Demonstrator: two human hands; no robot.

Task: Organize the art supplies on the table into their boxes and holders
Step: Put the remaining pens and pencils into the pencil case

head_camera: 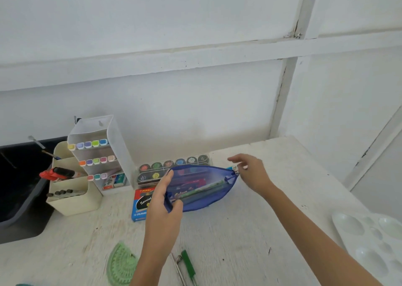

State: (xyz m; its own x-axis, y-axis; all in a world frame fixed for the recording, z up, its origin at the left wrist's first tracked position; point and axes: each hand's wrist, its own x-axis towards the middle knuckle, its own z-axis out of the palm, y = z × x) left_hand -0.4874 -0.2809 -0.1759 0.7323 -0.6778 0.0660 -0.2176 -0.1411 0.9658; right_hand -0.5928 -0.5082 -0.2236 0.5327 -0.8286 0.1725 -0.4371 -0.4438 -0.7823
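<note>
A blue mesh zip pouch (202, 190) hangs above the table centre, with pens and a green item showing through it. My left hand (165, 200) grips its left end. My right hand (250, 170) pinches the metal zipper pull (236, 170) at the pouch's right tip. Under the pouch lies a blue and red crayon box (140, 205). A clear box of paint pots (156, 169) sits behind it. At the left stand a clear marker holder (97, 153) and a cream pen holder (71, 190).
A green protractor (121, 264) and a green-handled tool (188, 266) lie near the front edge. A white paint palette (369, 237) rests at the right. A dark bin (19, 187) stands at the far left. The white wall rises close behind the table.
</note>
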